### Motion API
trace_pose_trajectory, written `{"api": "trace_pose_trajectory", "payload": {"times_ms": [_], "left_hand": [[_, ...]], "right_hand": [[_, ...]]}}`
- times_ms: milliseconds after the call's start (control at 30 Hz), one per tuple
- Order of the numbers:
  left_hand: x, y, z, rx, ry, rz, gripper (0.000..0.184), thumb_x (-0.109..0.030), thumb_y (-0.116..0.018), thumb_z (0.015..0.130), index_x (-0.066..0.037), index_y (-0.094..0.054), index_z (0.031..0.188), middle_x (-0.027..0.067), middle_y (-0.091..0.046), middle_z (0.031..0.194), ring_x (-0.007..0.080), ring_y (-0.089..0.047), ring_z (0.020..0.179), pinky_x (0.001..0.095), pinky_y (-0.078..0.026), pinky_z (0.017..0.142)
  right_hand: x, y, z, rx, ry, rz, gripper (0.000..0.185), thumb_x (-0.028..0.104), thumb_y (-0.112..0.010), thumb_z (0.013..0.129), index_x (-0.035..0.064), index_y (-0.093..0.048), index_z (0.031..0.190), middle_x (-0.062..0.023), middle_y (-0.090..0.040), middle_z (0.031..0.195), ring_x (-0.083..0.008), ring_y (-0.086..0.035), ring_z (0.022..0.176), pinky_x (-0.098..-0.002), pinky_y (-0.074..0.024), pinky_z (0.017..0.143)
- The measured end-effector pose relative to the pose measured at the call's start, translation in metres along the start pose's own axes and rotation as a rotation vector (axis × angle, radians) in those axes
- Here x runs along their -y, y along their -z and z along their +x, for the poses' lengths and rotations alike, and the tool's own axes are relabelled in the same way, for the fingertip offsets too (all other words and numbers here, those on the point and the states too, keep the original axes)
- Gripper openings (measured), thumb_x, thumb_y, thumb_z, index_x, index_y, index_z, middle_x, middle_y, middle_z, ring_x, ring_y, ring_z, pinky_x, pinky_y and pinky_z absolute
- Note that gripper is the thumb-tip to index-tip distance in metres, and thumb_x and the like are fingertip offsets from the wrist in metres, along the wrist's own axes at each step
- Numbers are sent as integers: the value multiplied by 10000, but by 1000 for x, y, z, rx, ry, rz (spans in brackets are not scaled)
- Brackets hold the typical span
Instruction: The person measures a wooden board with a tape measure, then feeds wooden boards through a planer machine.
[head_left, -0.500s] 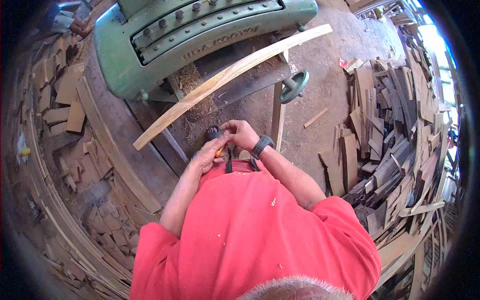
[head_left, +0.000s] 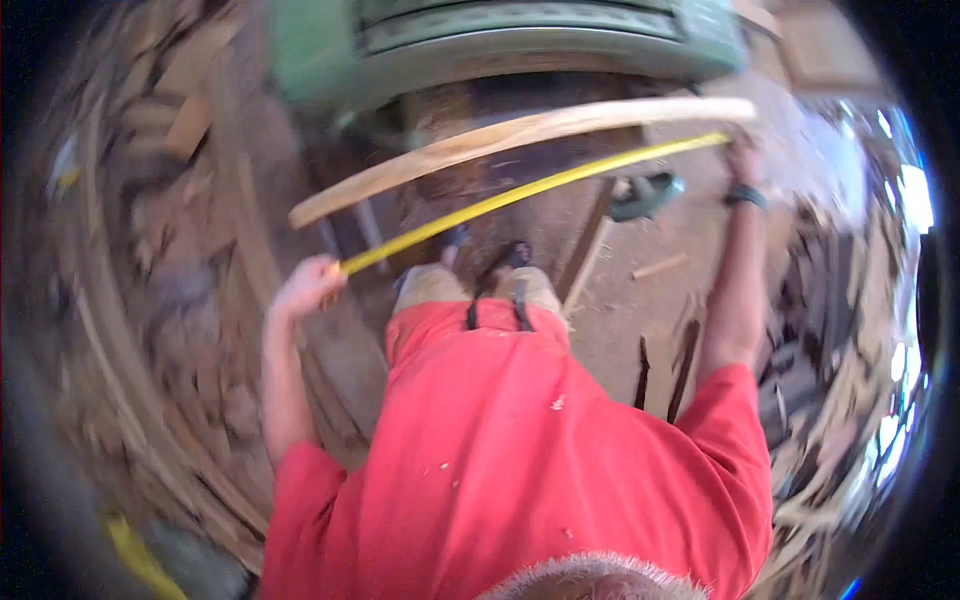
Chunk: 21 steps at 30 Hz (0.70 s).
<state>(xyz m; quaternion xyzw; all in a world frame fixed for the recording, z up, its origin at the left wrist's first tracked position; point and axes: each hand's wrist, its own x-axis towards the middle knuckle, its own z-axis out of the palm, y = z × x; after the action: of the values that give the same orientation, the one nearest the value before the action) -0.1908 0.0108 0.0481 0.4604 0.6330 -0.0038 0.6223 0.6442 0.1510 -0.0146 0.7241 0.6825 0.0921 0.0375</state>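
A yellow tape measure (head_left: 530, 188) is stretched out between my two hands, running alongside a long, pale wooden board (head_left: 500, 134). My left hand (head_left: 310, 285) is closed around the tape's case end, near the board's left end; the case itself is mostly hidden in my fingers. At the far right, my right hand (head_left: 743, 157) grips the tape's other end, close to the board's right end. Motion blurs its fingers. The board lies across the front of a green machine (head_left: 320, 60), and the tape is on the side nearer me.
Beneath the board's right half sits a green handwheel (head_left: 650, 197), with an upright wooden post (head_left: 588, 248) beside it. A small wood strip (head_left: 660, 267) lies on the floor. Scrap wood (head_left: 190, 125) is heaped on the left, and more pieces (head_left: 815, 390) are piled on the right.
My hands were together at my waist; now they are spread wide with the yellow tape drawn out between them. The view has shifted, and the machine appears higher and farther right.
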Motion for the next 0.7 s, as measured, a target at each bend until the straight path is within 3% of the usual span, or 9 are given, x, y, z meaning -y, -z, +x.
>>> {"api": "trace_pose_trajectory", "payload": {"times_ms": [67, 100, 133, 200, 300, 333, 500, 600, 700], "left_hand": [[-1, 30, -16, -120, -140, 124, 195, -237, -652, 821, -73, -558, 775, -16, -540, 631, 79, -489, 517, 269, -372, 461], [-9, 40, -25, -201, -119, 195, 199, -237, -654, 812, -53, -580, 796, -19, -545, 662, 77, -488, 563, 272, -384, 495], [-3, 48, -26, -269, -111, 126, 217, -242, -664, 804, -35, -609, 834, -22, -549, 685, 85, -495, 611, 276, -400, 542], [-2, 65, -31, -374, -137, 196, 232, -246, -670, 801, -28, -641, 875, -1, -589, 703, 101, -537, 660, 276, -431, 600], [-12, 74, -30, -407, -75, 185, 266, -299, -660, 834, -41, -640, 896, -17, -566, 714, 83, -516, 670, 264, -415, 594], [-12, 77, -26, -402, -48, 154, 287, -322, -665, 846, -39, -642, 889, -18, -567, 712, 84, -516, 675, 268, -417, 597], [3, 82, -4, -429, -80, 119, 312, -367, -671, 862, -56, -656, 877, -22, -573, 715, 80, -508, 661, 257, -408, 587], [2, 77, 7, -431, -101, 76, 302, -366, -669, 870, -64, -668, 889, -28, -577, 725, 76, -512, 666, 247, -412, 588], [5, 75, 12, -452, -76, 25, 316, -343, -693, 833, -49, -724, 944, 21, -666, 801, 110, -592, 748, 294, -487, 679]], "right_hand": [[-91, -64, 51, 240, -170, -130, 479, 233, -564, 884, 146, -518, 1352, -153, -556, 1330, -333, -509, 1239, -437, -435, 1016], [-141, -93, 69, 97, 22, -227, 485, 265, -552, 896, 172, -507, 1370, -129, -524, 1376, -320, -509, 1247, -422, -443, 1015], [-170, -108, 83, 104, -15, -313, 527, 441, -528, 910, 210, -485, 1382, -85, -502, 1410, -314, -544, 1214, -447, -458, 986], [-169, -96, 95, 182, -21, -225, 546, 436, -467, 951, 161, -438, 1421, -43, -466, 1447, -278, -460, 1308, -413, -416, 1046], [-180, -91, 109, -42, -667, 1335, 422, 195, -601, 935, 48, -526, 1324, -142, -598, 1257, -226, -530, 1225, -363, -440, 1006], [-122, -36, 105, -177, -903, 1403, 418, 205, -663, 905, 42, -562, 1276, -155, -632, 1194, -261, -592, 1140, -386, -489, 937], [-114, -23, 108, -141, -865, 1112, 412, 257, -707, 878, 70, -610, 1232, -162, -664, 1093, -266, -626, 1066, -350, -518, 894], [-144, -48, 113, -135, -876, 1100, 449, 282, -763, 829, 85, -629, 1210, -139, -678, 1012, -215, -652, 917, -327, -534, 750], [-139, -50, 111, -119, -953, 1062, 422, 291, -752, 840, 90, -637, 1194, -115, -676, 1000, -192, -646, 880, -322, -522, 706]]}}
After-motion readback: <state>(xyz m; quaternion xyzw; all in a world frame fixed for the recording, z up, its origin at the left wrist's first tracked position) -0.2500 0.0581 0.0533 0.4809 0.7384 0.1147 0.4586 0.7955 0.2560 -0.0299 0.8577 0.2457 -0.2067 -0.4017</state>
